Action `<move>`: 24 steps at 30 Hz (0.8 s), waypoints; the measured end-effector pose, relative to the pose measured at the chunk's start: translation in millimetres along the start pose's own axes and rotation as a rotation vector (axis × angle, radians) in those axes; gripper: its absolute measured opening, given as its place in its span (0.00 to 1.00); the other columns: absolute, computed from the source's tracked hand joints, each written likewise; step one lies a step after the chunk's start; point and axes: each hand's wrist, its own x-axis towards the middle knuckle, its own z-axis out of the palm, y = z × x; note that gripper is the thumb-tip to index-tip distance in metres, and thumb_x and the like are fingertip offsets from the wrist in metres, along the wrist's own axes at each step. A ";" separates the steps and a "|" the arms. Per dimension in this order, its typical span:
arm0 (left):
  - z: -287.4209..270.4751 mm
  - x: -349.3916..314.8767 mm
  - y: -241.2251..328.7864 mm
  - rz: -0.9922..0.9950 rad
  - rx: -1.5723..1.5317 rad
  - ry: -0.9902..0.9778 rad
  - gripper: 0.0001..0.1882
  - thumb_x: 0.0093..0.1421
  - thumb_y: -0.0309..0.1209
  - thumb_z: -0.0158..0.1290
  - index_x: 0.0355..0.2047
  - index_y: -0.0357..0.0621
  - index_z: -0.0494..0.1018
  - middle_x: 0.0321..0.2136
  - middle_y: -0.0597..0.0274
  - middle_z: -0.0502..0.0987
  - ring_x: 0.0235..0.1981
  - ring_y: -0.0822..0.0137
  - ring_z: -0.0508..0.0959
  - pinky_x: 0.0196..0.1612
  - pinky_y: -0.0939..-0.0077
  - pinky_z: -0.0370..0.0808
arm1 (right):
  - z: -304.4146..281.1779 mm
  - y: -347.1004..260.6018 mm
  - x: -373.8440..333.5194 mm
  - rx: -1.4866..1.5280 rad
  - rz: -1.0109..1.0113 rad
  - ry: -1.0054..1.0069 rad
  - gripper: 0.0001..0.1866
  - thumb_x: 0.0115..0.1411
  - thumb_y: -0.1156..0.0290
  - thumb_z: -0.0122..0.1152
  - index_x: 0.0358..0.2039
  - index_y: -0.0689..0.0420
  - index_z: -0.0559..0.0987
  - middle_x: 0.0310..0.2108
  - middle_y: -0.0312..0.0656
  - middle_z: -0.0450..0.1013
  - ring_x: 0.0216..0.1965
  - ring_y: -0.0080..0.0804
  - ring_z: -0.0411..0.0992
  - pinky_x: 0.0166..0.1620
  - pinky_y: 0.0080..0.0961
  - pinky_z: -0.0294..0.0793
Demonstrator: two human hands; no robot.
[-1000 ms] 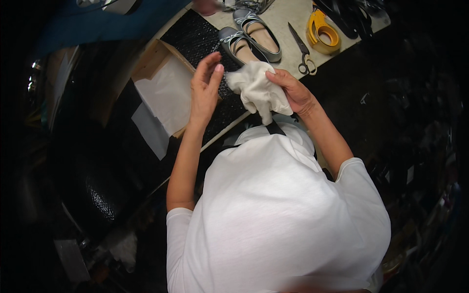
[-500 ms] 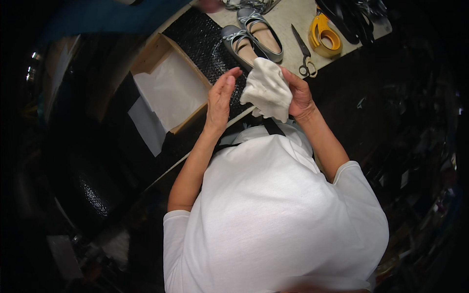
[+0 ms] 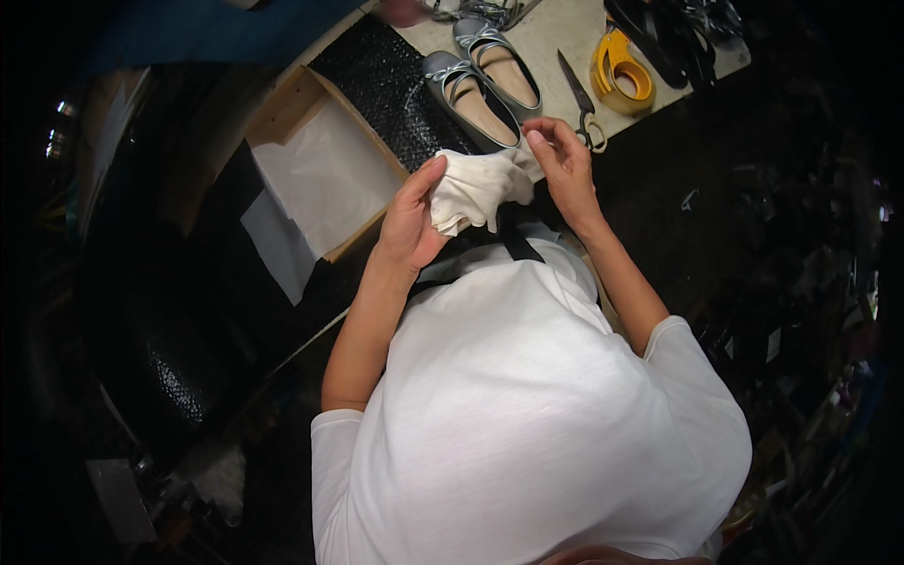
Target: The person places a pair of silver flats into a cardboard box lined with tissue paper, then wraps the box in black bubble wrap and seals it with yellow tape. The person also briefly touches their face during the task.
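A crumpled white cloth [image 3: 476, 191] hangs between my two hands, just past the near edge of the table. My left hand [image 3: 411, 215] grips its left side, thumb on top. At the cloth's other end, the fingertips of my right hand [image 3: 567, 169] pinch a corner. Right beyond the cloth stands a pair of grey flat shoes with bows: the left shoe [image 3: 473, 111] is nearer, and the right shoe [image 3: 513, 80] sits close beside it. The cloth's top edge comes close to the nearer shoe's heel; whether they touch, I cannot tell.
An open cardboard box [image 3: 363, 127] lined with white paper [image 3: 320, 179] lies to the left, on a black surface. Scissors [image 3: 582, 94] and a yellow tape dispenser [image 3: 614, 71] rest on the pale tabletop [image 3: 556, 42] at right. Black straps or sandals [image 3: 659, 42] lie beyond them.
The cloth has moved left and is now gripped by my left hand, which was open beside it. My right hand has shifted from holding its bulk to pinching its far corner.
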 end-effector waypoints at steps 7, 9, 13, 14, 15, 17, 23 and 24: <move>-7.7 -1.4 4.7 0.096 0.097 -0.113 0.13 0.65 0.34 0.46 0.44 0.38 0.69 0.40 0.55 0.76 0.41 0.64 0.78 0.42 0.69 0.78 | 3.0 -10.9 -15.4 0.349 0.297 -0.374 0.11 0.62 0.66 0.57 0.36 0.61 0.77 0.33 0.33 0.74 0.35 0.15 0.69 0.42 0.15 0.67; -5.9 -1.7 5.9 0.186 0.230 -0.005 0.11 0.64 0.34 0.48 0.41 0.41 0.69 0.37 0.59 0.77 0.37 0.68 0.79 0.39 0.74 0.79 | 2.1 -10.0 -10.9 0.386 0.376 -0.388 0.12 0.62 0.63 0.56 0.35 0.60 0.77 0.32 0.32 0.74 0.34 0.14 0.69 0.41 0.15 0.68; -4.2 -0.2 6.8 0.273 0.444 0.159 0.07 0.62 0.32 0.53 0.36 0.45 0.68 0.32 0.65 0.76 0.31 0.76 0.78 0.33 0.83 0.77 | -2.0 -11.1 -6.3 0.724 0.463 -0.445 0.12 0.63 0.64 0.55 0.35 0.60 0.78 0.32 0.32 0.74 0.33 0.14 0.70 0.41 0.16 0.69; -5.8 0.9 6.6 0.284 0.445 0.152 0.07 0.62 0.32 0.53 0.36 0.45 0.68 0.31 0.65 0.76 0.31 0.77 0.77 0.33 0.83 0.76 | -2.5 -11.4 -6.9 0.704 0.493 -0.422 0.12 0.63 0.64 0.55 0.35 0.60 0.78 0.33 0.32 0.74 0.34 0.15 0.70 0.41 0.16 0.69; -8.2 2.9 4.6 0.298 0.453 0.174 0.08 0.62 0.33 0.54 0.36 0.45 0.68 0.30 0.65 0.76 0.31 0.77 0.77 0.33 0.84 0.76 | -3.6 -11.3 -7.8 0.687 0.524 -0.410 0.12 0.63 0.64 0.55 0.36 0.61 0.78 0.34 0.33 0.75 0.34 0.16 0.70 0.41 0.16 0.69; -16.7 8.5 1.0 0.323 0.492 0.207 0.08 0.62 0.33 0.54 0.36 0.44 0.68 0.29 0.66 0.76 0.30 0.77 0.77 0.32 0.84 0.76 | -4.7 -9.2 -9.8 0.586 0.526 -0.431 0.12 0.62 0.65 0.56 0.37 0.62 0.78 0.37 0.35 0.75 0.38 0.18 0.71 0.44 0.17 0.69; -45.9 48.6 -16.3 0.375 0.991 0.309 0.16 0.59 0.36 0.56 0.43 0.40 0.69 0.35 0.58 0.76 0.36 0.70 0.77 0.39 0.75 0.74 | -19.6 5.2 -10.6 0.541 0.170 -0.212 0.16 0.59 0.69 0.55 0.45 0.66 0.76 0.54 0.48 0.68 0.57 0.33 0.64 0.61 0.30 0.59; -46.6 59.4 -23.9 0.420 1.150 0.346 0.20 0.58 0.37 0.58 0.45 0.39 0.69 0.38 0.55 0.75 0.39 0.66 0.76 0.42 0.71 0.74 | -25.3 6.2 -9.2 0.611 0.164 -0.138 0.16 0.59 0.70 0.55 0.45 0.66 0.76 0.55 0.49 0.66 0.59 0.35 0.62 0.62 0.31 0.58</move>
